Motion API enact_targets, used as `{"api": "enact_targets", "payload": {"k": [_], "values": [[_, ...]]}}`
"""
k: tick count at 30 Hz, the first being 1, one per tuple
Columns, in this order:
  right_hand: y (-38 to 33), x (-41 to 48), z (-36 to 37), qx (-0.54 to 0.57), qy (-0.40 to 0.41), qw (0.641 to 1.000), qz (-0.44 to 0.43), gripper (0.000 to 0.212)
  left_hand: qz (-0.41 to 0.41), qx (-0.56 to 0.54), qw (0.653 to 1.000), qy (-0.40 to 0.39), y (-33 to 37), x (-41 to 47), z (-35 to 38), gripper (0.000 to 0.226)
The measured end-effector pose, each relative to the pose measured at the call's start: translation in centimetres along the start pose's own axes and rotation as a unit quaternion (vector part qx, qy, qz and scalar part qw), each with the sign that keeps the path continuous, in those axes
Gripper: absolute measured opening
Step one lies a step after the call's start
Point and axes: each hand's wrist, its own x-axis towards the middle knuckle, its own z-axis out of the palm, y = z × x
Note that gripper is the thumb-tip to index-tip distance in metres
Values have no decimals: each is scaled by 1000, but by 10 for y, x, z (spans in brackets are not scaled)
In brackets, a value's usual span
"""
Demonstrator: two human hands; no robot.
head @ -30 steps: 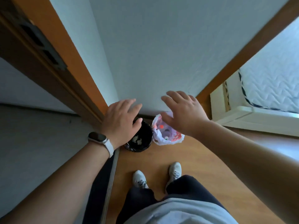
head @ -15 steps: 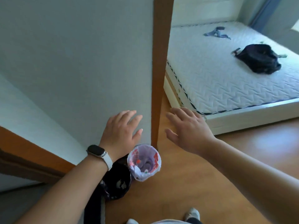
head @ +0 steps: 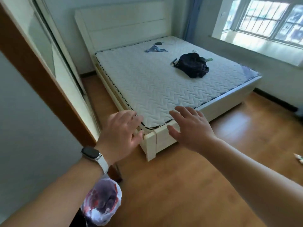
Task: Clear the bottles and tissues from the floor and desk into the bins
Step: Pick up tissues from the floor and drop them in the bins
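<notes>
A bin lined with a white and red plastic bag (head: pixel 102 203) stands on the wooden floor at the bottom left, partly behind my left forearm. A sliver of a black bin (head: pixel 78 217) shows beside it. My left hand (head: pixel 122 134), with a watch on the wrist, is held out empty with fingers spread in front of the bed corner. My right hand (head: pixel 191 128) is also empty and spread, to its right. A small crumpled white item (head: pixel 298 158) lies on the floor at the right edge.
A white bed (head: pixel 165 141) with a bare mattress fills the middle; a black backpack (head: pixel 191 64) and a blue cloth (head: pixel 155 49) lie on it. A brown door frame (head: pixel 41 79) and wardrobe stand at the left, a window (head: pixel 265 20) at the far right.
The view has swung up and to the right from the bins toward the bed and room. Both hands stay empty and spread in front of me.
</notes>
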Motion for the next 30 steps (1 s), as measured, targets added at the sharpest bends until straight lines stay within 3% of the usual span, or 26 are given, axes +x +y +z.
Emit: {"api": "enact_targets", "payload": {"k": [7,17,30], "values": [[83,-8,-2,-9,43,994,99,49,67,-19,998,-10,29,83,40,41],[148,46,15,-89,25,978,187,52,175,-95,980,-26,14,218,139,46],[205,119,10,-142,51,928,342,55,308,-164,937,-21,16,385,213,45]]}}
